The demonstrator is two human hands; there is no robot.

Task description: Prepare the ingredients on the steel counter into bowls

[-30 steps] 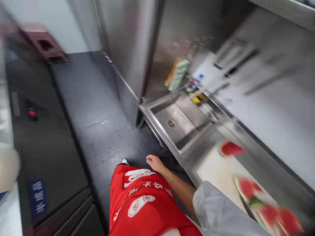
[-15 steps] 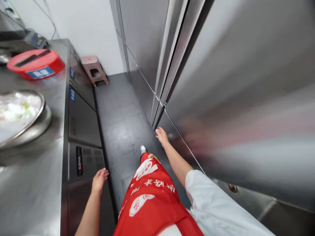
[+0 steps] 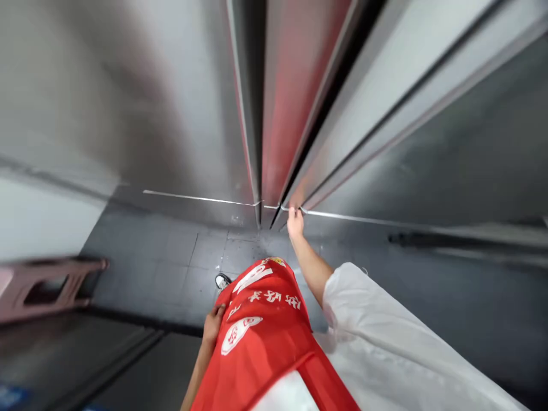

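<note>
At far left, the blue label (image 3: 12, 394) is too blurred. Your left hand (image 3: 213, 324), loosely bent, is against the red apron (image 3: 278, 354) with white characters (image 3: 274, 296) I cannot read surely. Your right hand (image 3: 295, 222) curls at the edge of the steel door (image 3: 445, 154): contact looks made, but whether either hand grips, or the door is ajar, I cannot tell.

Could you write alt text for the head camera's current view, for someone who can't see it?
A bare right hand is at the edge of a tall steel door, seen from above; whether it grips is unclear. The left hand is beside a red apron. A pink stool stands at the left.
</note>
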